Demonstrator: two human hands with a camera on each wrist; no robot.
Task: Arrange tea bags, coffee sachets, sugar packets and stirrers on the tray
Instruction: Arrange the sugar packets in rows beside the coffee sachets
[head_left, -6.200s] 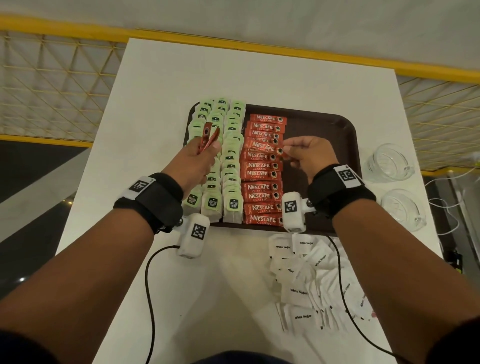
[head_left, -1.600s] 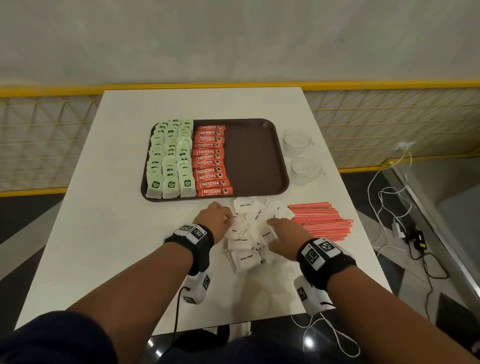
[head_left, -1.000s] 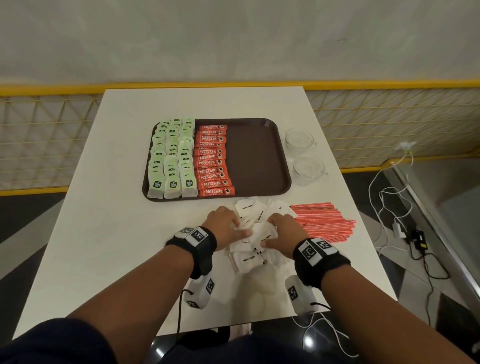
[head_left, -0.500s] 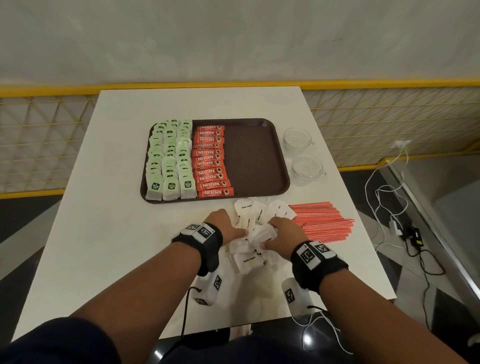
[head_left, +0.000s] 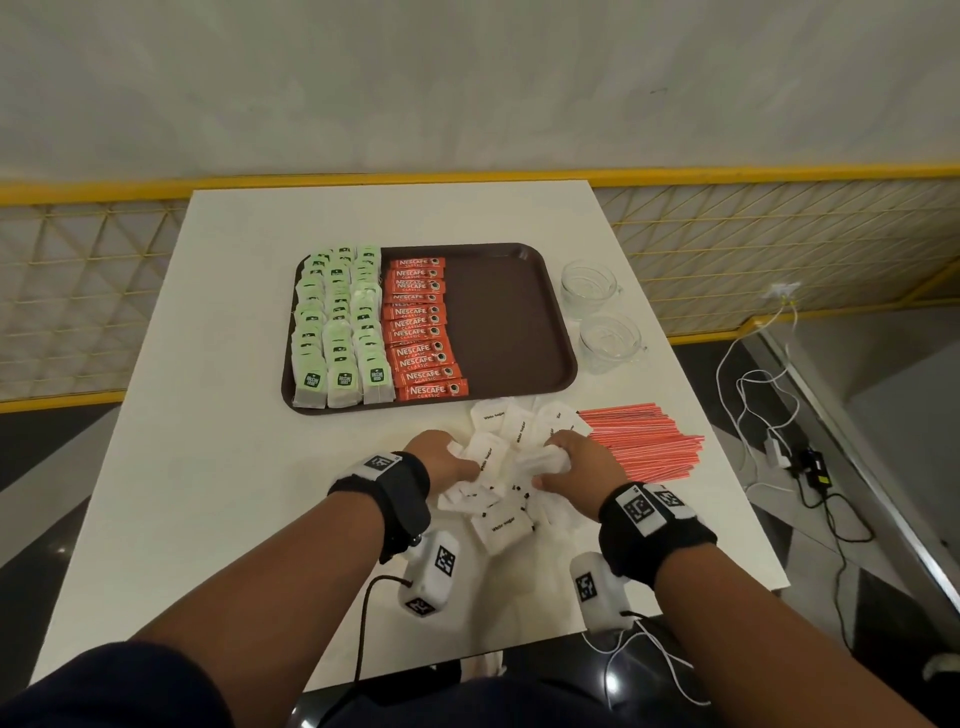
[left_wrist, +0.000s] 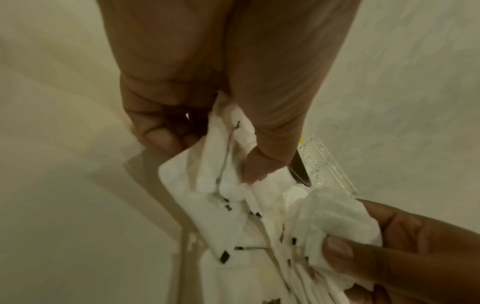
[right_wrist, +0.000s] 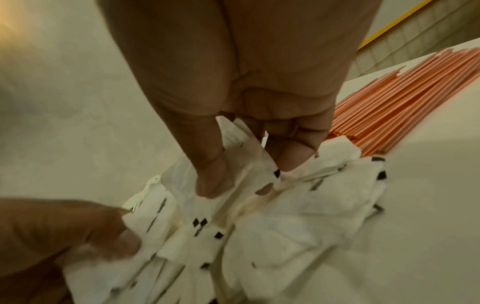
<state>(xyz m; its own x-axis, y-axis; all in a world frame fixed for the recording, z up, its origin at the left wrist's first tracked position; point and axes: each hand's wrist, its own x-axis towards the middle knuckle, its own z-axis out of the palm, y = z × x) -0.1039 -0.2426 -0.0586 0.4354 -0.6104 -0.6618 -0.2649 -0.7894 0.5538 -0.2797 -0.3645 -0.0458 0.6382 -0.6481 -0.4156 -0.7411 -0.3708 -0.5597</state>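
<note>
Both hands are down in the pile of white sugar packets (head_left: 503, 525) on the near side of the surface (head_left: 208, 467). The left hand (head_left: 441, 460) has thumb and fingers curled, pinching a bunch of packets; the right hand (head_left: 579, 465) does the same on its side, clamped on a crumpled handful. Just right of that hand lie the orange stirrers (head_left: 644, 439). Beyond the pile sits the brown tray (head_left: 511, 322), with green tea bags (head_left: 337, 322) filling its left side and red Nescafe coffee sachets (head_left: 421, 327) lined up beside them.
</note>
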